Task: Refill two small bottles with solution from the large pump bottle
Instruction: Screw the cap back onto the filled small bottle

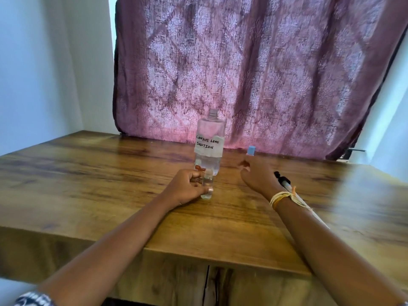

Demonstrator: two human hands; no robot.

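1. The fingers (199, 179) of the left hand (187, 186) curl around a small bottle (207, 184) and hold it standing up on the wooden table (110, 173).
2. The small bottle is clear and has no cap on. It looks like it has some clear liquid in it, but I cannot tell how full it is.
3. The right hand (258, 175) reaches over the table toward a second small bottle (251, 150) with a blue cap, near the back edge. Its fingers are loose and a little open. They hold nothing I can see, and I cannot tell if they touch that bottle.
4. The large bottle (209, 142) stands just behind the held bottle. Its top is open and its paper label says contact lens solution.
5. The pump (284, 182), with its long white tube, lies flat on the table, partly under the right wrist.
6. I think the step now is to get the second small bottle and bring it close.
7. To do it well, grab the blue-cap bottle by its body, not its cap, and slide or lift it slowly.
8. Keep the left hand firm so the open bottle does not tip and spill.
9. Watch the right arm so it does not knock the large bottle or roll the pump away.
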